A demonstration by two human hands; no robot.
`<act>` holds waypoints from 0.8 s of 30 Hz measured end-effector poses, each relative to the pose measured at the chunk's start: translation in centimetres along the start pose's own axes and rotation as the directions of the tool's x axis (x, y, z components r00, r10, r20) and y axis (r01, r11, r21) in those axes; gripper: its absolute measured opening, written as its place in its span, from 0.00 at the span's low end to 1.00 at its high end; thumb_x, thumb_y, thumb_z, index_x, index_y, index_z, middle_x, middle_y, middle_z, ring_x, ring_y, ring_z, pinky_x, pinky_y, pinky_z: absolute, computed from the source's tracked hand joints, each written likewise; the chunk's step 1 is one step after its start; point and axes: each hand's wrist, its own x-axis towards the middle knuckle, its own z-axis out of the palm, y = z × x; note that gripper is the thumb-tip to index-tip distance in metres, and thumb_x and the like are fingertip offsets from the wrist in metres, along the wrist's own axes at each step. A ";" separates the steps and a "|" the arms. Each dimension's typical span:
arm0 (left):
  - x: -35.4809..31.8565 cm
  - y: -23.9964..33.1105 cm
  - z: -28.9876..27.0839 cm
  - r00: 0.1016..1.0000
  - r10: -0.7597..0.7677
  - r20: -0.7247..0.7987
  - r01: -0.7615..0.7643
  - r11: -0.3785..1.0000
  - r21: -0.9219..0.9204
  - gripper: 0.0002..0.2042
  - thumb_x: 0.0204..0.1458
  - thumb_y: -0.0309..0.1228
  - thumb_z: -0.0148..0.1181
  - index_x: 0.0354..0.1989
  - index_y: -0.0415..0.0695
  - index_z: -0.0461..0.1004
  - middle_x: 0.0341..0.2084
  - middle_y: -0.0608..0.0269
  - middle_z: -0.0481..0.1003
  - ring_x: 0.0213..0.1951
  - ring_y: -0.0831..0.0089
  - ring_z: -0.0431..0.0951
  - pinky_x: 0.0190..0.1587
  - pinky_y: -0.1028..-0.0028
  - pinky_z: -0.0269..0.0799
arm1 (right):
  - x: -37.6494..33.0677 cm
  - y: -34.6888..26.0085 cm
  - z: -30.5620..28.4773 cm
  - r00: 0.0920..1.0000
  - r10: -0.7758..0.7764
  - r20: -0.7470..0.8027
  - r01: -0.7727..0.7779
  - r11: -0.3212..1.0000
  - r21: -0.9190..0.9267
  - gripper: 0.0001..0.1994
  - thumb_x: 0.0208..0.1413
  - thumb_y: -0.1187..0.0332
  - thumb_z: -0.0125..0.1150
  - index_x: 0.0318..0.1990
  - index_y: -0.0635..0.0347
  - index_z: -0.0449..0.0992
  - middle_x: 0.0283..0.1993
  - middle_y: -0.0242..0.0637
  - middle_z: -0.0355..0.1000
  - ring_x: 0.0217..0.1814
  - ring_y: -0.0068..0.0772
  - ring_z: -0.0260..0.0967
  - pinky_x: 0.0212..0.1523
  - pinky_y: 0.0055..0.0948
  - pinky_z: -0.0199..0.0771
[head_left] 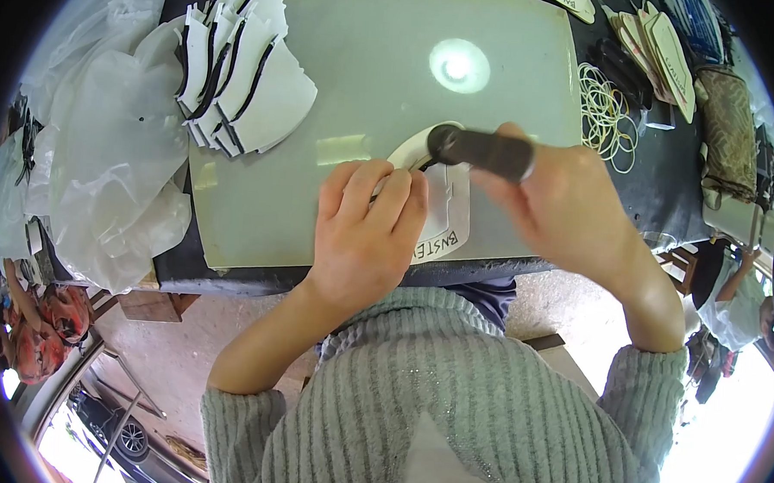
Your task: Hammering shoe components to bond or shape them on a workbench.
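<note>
A pale, curved flat piece with a dark edge point(412, 150) lies on the greenish-grey board point(342, 93), partly over a cream pattern card point(457, 219) that bears handwriting and drawn lines. The bent fingers of my left hand point(366, 223) press down on the piece and pin it; the fingertips hide part of it. My right hand point(570, 202) is closed round a dark hammer point(482, 151), blurred, with its round end over the piece's upper edge. Its handle is mostly hidden by my fingers.
Stacked white panels with black edges point(247, 80) lie on the board's left. Beyond are crumpled clear plastic bags point(105, 160). At right sit tangled cream cord point(604, 121), a black case point(623, 70), a bundle of pattern cards point(659, 50) and a patterned brown pouch point(727, 127).
</note>
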 end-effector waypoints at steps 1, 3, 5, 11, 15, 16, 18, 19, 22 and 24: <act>0.0 0.0 0.1 1.000 0.004 -0.001 -0.004 1.000 -0.009 0.13 0.39 0.22 0.64 0.38 0.39 0.79 0.37 0.64 0.74 0.42 0.65 0.76 0.48 0.62 0.68 | -0.1 -0.5 0.0 1.000 -0.020 -0.001 0.020 1.000 0.007 0.17 0.61 0.57 0.58 0.29 0.62 0.68 0.16 0.42 0.70 0.18 0.47 0.72 0.20 0.41 0.70; -0.1 -0.1 0.2 1.000 0.020 -0.008 -0.020 1.000 -0.004 0.13 0.39 0.22 0.64 0.37 0.38 0.79 0.37 0.63 0.74 0.43 0.64 0.76 0.48 0.62 0.68 | 0.1 -0.6 0.3 0.998 0.001 0.059 0.001 0.999 -0.032 0.17 0.61 0.57 0.58 0.29 0.62 0.68 0.17 0.42 0.70 0.18 0.46 0.72 0.19 0.40 0.70; 0.2 0.0 -0.1 1.000 0.016 -0.003 -0.016 1.000 -0.007 0.13 0.39 0.22 0.64 0.37 0.38 0.79 0.37 0.63 0.74 0.43 0.64 0.76 0.48 0.62 0.68 | 0.3 -0.5 -0.1 0.993 0.009 0.116 -0.001 0.998 -0.068 0.17 0.61 0.58 0.58 0.29 0.62 0.68 0.17 0.42 0.70 0.17 0.46 0.72 0.19 0.40 0.70; 0.2 0.1 -0.1 1.000 0.022 -0.002 -0.022 0.999 -0.045 0.13 0.39 0.22 0.64 0.37 0.37 0.79 0.37 0.62 0.75 0.43 0.63 0.76 0.48 0.62 0.68 | 0.1 -1.0 -0.1 0.996 0.022 0.089 -0.018 0.999 -0.047 0.16 0.61 0.58 0.59 0.31 0.64 0.69 0.17 0.43 0.72 0.17 0.45 0.72 0.19 0.39 0.70; -0.1 0.0 0.0 1.000 0.014 -0.015 -0.014 0.999 -0.032 0.14 0.39 0.22 0.65 0.38 0.37 0.79 0.37 0.62 0.74 0.42 0.64 0.76 0.47 0.62 0.68 | 0.3 -1.2 -0.2 0.999 0.015 0.030 -0.014 0.999 -0.036 0.16 0.61 0.58 0.58 0.31 0.64 0.69 0.17 0.43 0.72 0.17 0.45 0.72 0.19 0.40 0.70; -0.1 0.0 0.0 1.000 0.014 -0.015 -0.014 0.999 -0.034 0.14 0.39 0.22 0.65 0.38 0.37 0.79 0.37 0.62 0.74 0.42 0.64 0.76 0.47 0.62 0.68 | 0.2 -1.4 -0.3 0.999 0.008 -0.046 -0.007 1.000 0.016 0.16 0.62 0.58 0.58 0.31 0.64 0.69 0.17 0.43 0.72 0.17 0.46 0.72 0.19 0.40 0.70; 0.0 -0.1 0.1 1.000 0.025 -0.006 -0.025 1.000 -0.017 0.14 0.39 0.22 0.65 0.38 0.37 0.79 0.37 0.62 0.74 0.42 0.64 0.76 0.48 0.62 0.68 | 0.2 -0.8 0.6 0.997 0.040 0.069 -0.039 0.999 -0.015 0.16 0.62 0.58 0.58 0.31 0.64 0.69 0.18 0.43 0.72 0.17 0.46 0.72 0.19 0.40 0.70; 0.1 -0.1 0.1 1.000 0.029 -0.010 -0.029 0.999 -0.018 0.14 0.39 0.22 0.65 0.38 0.37 0.79 0.37 0.62 0.74 0.42 0.64 0.76 0.48 0.62 0.68 | 0.2 -0.5 0.8 0.981 0.074 0.180 -0.066 0.997 -0.050 0.16 0.62 0.58 0.58 0.31 0.64 0.69 0.18 0.43 0.72 0.18 0.46 0.72 0.19 0.40 0.70; -0.2 0.1 -0.1 1.000 0.009 0.010 -0.009 1.000 -0.026 0.14 0.39 0.22 0.65 0.38 0.37 0.79 0.38 0.62 0.74 0.42 0.64 0.76 0.47 0.63 0.68 | 0.0 -0.6 0.0 0.999 0.052 0.004 -0.052 0.998 0.026 0.17 0.62 0.58 0.57 0.31 0.64 0.70 0.18 0.44 0.72 0.18 0.47 0.73 0.20 0.40 0.71; -0.1 0.0 0.0 1.000 0.018 -0.007 -0.018 1.000 -0.021 0.14 0.40 0.22 0.65 0.38 0.38 0.79 0.36 0.62 0.74 0.42 0.64 0.76 0.47 0.63 0.68 | 0.0 -0.6 0.5 0.995 0.057 0.085 -0.055 0.998 -0.026 0.17 0.63 0.58 0.57 0.30 0.64 0.69 0.18 0.45 0.72 0.19 0.47 0.73 0.20 0.41 0.71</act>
